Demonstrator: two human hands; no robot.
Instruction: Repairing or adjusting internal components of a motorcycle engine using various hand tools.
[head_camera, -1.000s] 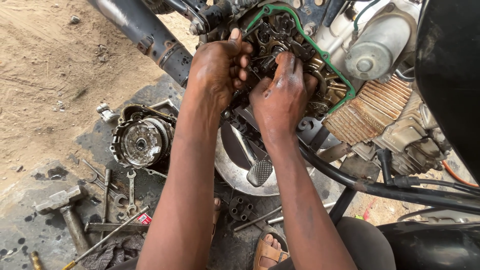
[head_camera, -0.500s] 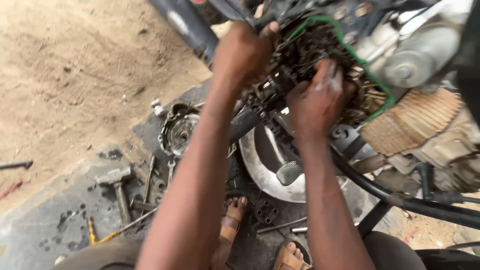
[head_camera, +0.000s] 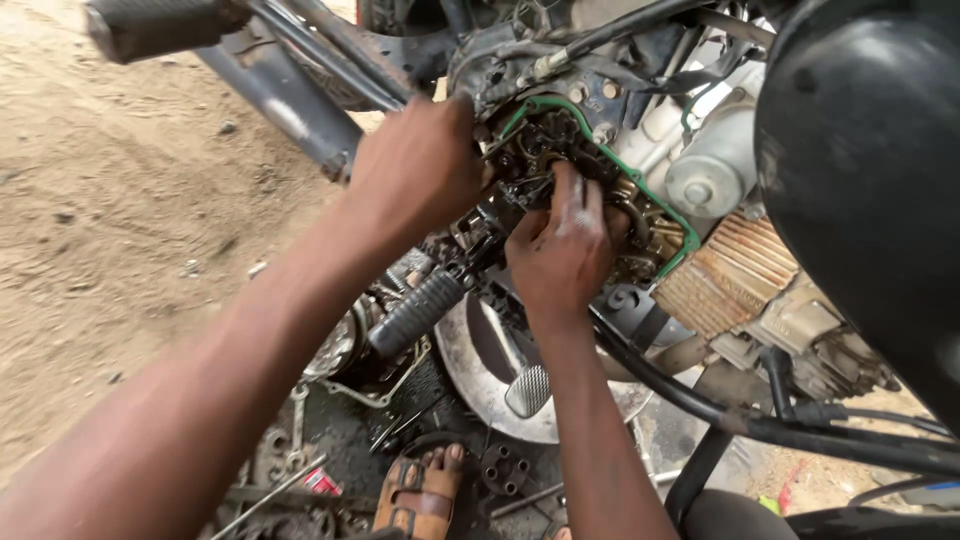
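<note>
1. At the bottom centre of the frame, a sandalled foot (head_camera: 420, 492) rests on dark, oily ground among loose metal parts and a thin rod (head_camera: 268, 497) at lower left.
2. Just above it, a shiny round engine cover (head_camera: 480, 375) lies flat, with a brake pedal (head_camera: 528, 390) hanging over it.
3. A ribbed rubber footpeg (head_camera: 415, 313) juts out left of centre, below the left forearm.
4. The right hand (head_camera: 562, 252) sits at the centre of the frame, pressed into the open engine case (head_camera: 590, 190). Its fingers are held together and curl into the greasy gears; what they pinch is hidden.
5. The left hand (head_camera: 418, 172) is upper centre-left, at the left edge of the same case. Its fingers are bent and close together, their tips tucked behind the metal, so I cannot tell what they hold.
6. The engine case, ringed by a green gasket (head_camera: 640, 185), lies between the two hands and to their right, upper centre.
7. To the right stand a silver cylindrical starter motor (head_camera: 705, 170) and the finned cylinder (head_camera: 725, 280).
8. A black fuel tank (head_camera: 870, 150) fills the upper right.
9. Sandy ground (head_camera: 120, 220) spreads across the left.
</note>
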